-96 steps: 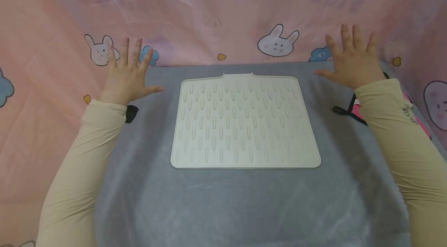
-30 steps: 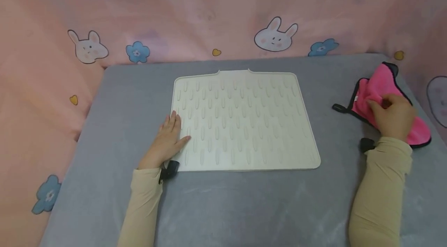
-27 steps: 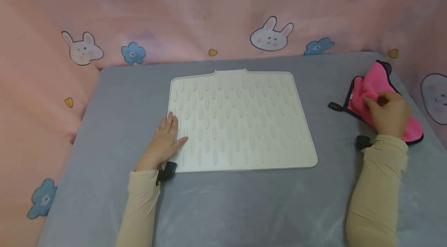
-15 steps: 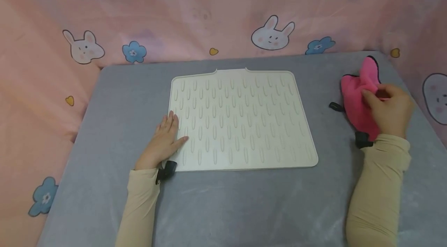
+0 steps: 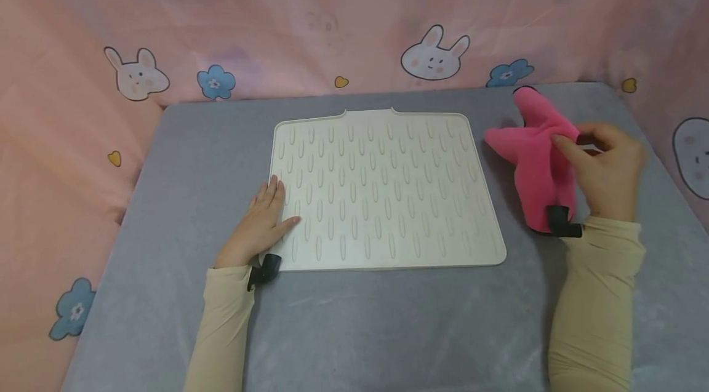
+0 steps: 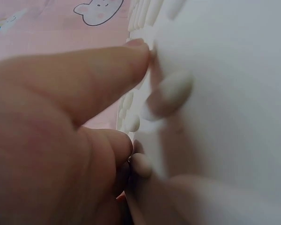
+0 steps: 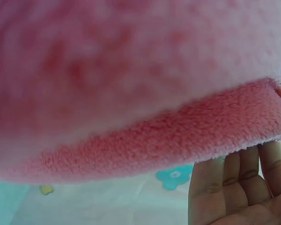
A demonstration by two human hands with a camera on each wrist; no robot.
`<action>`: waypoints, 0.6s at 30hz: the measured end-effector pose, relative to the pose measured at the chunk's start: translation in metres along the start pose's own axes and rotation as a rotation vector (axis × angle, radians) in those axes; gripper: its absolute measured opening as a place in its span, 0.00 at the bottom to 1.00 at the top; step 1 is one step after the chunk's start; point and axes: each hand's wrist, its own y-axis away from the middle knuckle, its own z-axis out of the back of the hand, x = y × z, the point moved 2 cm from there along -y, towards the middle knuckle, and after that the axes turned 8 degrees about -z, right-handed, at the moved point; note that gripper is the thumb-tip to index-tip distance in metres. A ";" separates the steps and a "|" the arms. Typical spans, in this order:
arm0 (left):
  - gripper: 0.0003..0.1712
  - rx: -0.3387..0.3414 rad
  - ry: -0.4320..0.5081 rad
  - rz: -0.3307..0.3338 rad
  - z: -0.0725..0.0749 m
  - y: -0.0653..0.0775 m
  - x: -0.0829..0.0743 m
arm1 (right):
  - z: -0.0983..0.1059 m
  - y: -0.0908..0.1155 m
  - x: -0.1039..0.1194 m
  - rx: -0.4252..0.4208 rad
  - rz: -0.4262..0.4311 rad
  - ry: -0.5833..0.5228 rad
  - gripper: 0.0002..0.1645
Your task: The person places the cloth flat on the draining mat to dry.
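A pink cleaning cloth [image 5: 534, 152] with dark edging hangs in folds from my right hand [image 5: 612, 164], whose thumb and fingers pinch it. Its fuzzy pile fills most of the right wrist view, where the cloth [image 7: 178, 126] hides part of the fingers. My left hand [image 5: 256, 226] rests flat on the left edge of a cream-white mat [image 5: 388, 195] with rows of raised oval ridges and a tab at its far side. In the left wrist view, the thumb of the left hand [image 6: 61, 122] touches the mat [image 6: 239, 117] among its bumps.
The mat lies on a grey cloth-covered table [image 5: 388, 330]. A pink curtain [image 5: 310, 23] printed with rabbits and flowers stands behind the table and along its sides. Small black cameras [image 5: 266, 270] are worn on both wrists.
The right hand has gripped the pink cloth, lifted it and drawn it leftward toward the mat. Earlier both hands were spread in the air; the left came down onto the mat and stays there.
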 end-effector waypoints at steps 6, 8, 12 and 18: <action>0.47 0.004 0.005 0.009 0.000 0.000 0.001 | -0.005 0.008 0.011 0.017 0.029 -0.062 0.13; 0.47 0.004 0.007 0.010 0.000 0.000 0.001 | -0.006 0.009 0.013 0.017 0.053 -0.081 0.13; 0.47 0.001 0.014 0.007 0.001 -0.001 0.002 | -0.006 0.011 0.015 0.007 0.101 -0.118 0.13; 0.47 0.007 0.011 0.000 0.001 -0.002 0.001 | -0.001 0.015 0.023 -0.014 0.139 -0.126 0.13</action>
